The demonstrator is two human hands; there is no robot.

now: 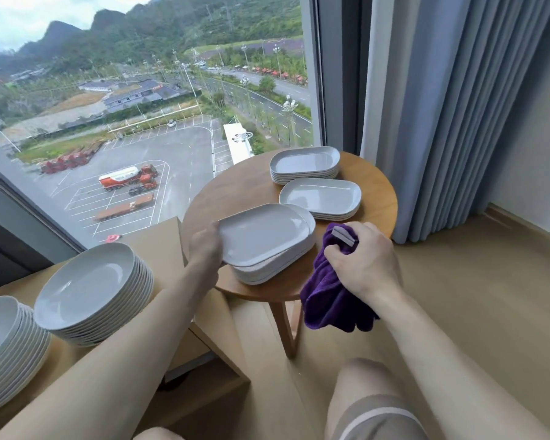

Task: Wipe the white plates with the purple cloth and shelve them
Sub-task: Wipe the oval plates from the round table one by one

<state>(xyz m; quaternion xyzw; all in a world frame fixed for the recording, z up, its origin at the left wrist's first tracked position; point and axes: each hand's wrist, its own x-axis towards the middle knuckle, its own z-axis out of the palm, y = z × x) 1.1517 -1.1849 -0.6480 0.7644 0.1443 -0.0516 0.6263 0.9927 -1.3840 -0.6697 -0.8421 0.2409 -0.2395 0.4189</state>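
Head view: left hand (204, 249) gripping top rectangular plate (261, 233); right hand (362, 258) clutching purple cloth (327, 300) just beside. Wiping pending. Stacks unshelved.

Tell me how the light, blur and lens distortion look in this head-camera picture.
Head view: soft daylight from the window, with no hard shadows on the round table; pale sheen on the top plate that the left hand holds; that hand is motion-blurred, while the right hand gripping the purple cloth is sharper; wide-angle bending curves the window frame and curtain.
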